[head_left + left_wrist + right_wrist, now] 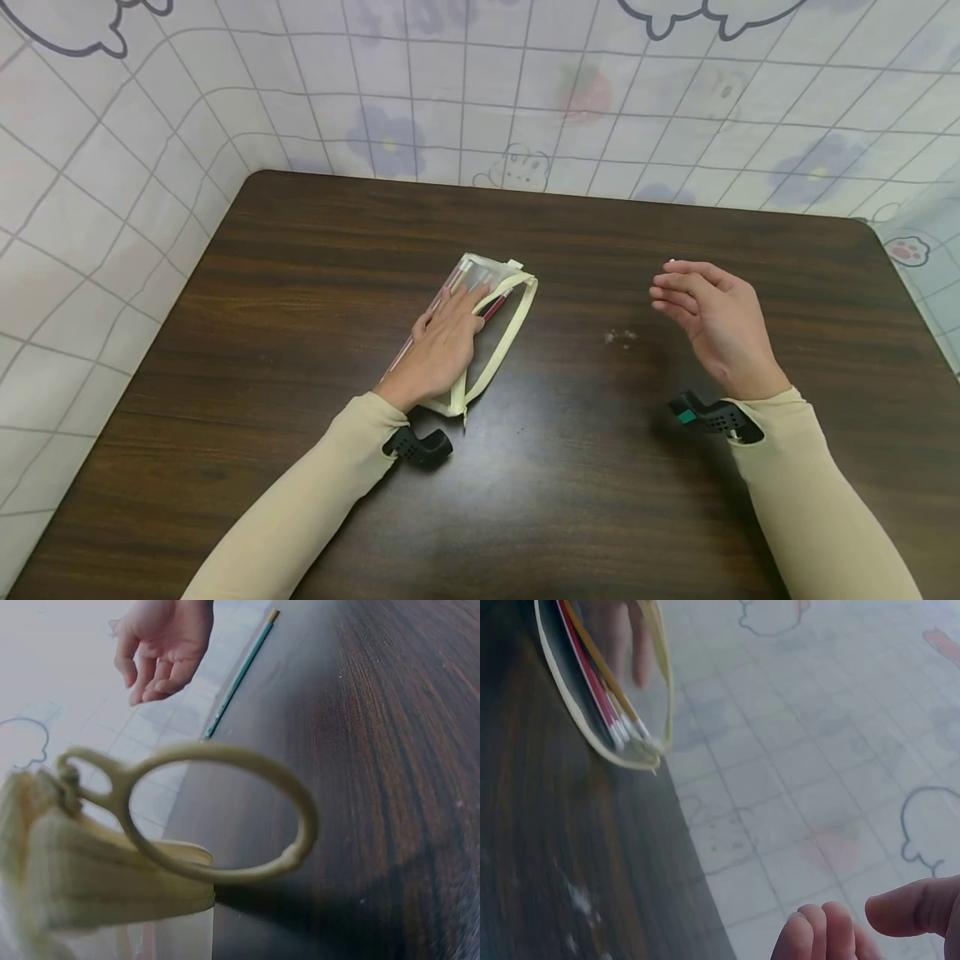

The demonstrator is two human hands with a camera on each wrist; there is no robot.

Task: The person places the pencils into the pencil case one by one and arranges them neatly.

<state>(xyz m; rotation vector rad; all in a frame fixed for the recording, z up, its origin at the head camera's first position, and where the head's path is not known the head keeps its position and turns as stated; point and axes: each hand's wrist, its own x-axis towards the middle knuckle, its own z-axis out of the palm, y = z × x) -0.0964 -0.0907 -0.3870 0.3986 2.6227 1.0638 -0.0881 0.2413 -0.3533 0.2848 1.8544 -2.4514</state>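
Note:
A clear zip pouch (483, 268) with pale yellow trim lies slanted on the table, its zipper side gaping. My left hand (444, 342) rests flat on top of it, fingers stretched toward its far end. Inside are several thin paintbrushes (592, 682) with red and ochre handles, seen through the opening in the right wrist view. A pale yellow ring (225, 754) stands out large in the left wrist view. To the right, my right hand (723, 333) hovers with fingers loosely bent and thumb apart, holding nothing visible. A thin teal stick (241, 675) with a brown end shows in the left wrist view.
The dark wooden table (300, 275) has rounded far corners. Pale specks (621, 337) lie on it between the hands. A white gridded cloth (487, 108) with cartoon prints hangs behind and at the left. Each wrist wears a black camera band (416, 448).

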